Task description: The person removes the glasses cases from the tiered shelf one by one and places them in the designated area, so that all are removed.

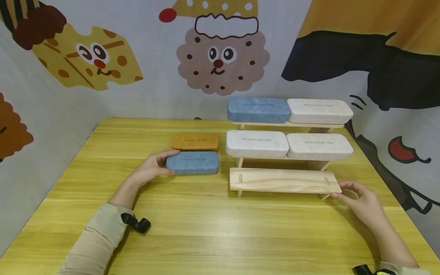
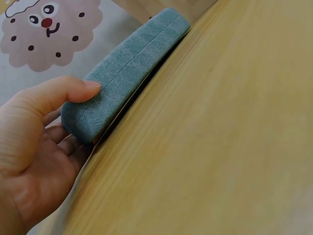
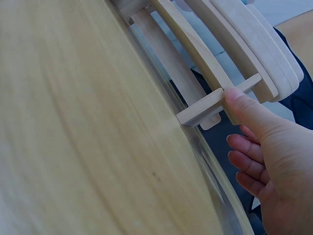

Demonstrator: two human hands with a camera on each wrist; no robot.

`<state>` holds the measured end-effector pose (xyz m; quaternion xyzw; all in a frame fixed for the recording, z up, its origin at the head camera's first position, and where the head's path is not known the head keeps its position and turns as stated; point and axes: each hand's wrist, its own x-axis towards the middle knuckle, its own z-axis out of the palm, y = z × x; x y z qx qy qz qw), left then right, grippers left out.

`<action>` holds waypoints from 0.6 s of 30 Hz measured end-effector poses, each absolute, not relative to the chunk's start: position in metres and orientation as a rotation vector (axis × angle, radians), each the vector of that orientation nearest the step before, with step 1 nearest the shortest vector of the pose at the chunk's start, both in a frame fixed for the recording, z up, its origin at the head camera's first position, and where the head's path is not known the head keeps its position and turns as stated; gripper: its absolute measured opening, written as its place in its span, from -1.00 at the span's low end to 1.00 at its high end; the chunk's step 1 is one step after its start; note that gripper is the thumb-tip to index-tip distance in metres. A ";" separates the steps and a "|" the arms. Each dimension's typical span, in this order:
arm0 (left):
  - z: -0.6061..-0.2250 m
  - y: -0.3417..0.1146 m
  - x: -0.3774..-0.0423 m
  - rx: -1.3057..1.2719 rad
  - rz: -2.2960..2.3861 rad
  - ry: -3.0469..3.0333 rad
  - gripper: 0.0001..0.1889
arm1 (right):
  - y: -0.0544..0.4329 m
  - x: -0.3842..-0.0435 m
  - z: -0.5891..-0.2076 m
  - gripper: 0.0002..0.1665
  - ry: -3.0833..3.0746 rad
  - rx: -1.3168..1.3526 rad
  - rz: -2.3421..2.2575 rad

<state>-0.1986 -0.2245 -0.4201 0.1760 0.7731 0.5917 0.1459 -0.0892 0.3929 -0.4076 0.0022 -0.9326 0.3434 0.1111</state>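
Note:
A blue glasses case (image 1: 192, 162) lies on the table, in front of an orange case (image 1: 196, 142). My left hand (image 1: 155, 167) grips its left end, the thumb (image 2: 83, 90) on the front side and the fingers around the back. On the right, a three-tier wooden stand (image 1: 282, 181) has a bare lowest shelf. My right hand (image 1: 362, 200) pinches the right end of that shelf, with the thumb (image 3: 237, 98) at its front corner. Two white cases (image 1: 258, 143) fill the middle tier. The top tier carries another blue case (image 1: 258, 110) and a white case (image 1: 319, 110).
The yellow wood-grain table (image 1: 206, 229) reaches back to a cloth printed with cartoon food (image 1: 223, 61). Black straps with small camera mounts (image 1: 137, 222) sit at both wrists, beside beige sleeves (image 1: 93, 240).

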 end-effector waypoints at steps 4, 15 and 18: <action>-0.421 -0.225 -0.199 0.516 1.692 2.233 -0.26 | 0.393 -0.088 -0.408 -0.54 -2.739 0.016 1.002; -0.420 -0.226 -0.200 0.536 1.650 2.247 -0.25 | 0.393 -0.089 -0.408 -0.52 -2.738 0.015 0.991; -0.420 -0.226 -0.200 0.539 1.640 2.247 -0.25 | 0.393 -0.089 -0.408 -0.52 -2.739 0.014 1.006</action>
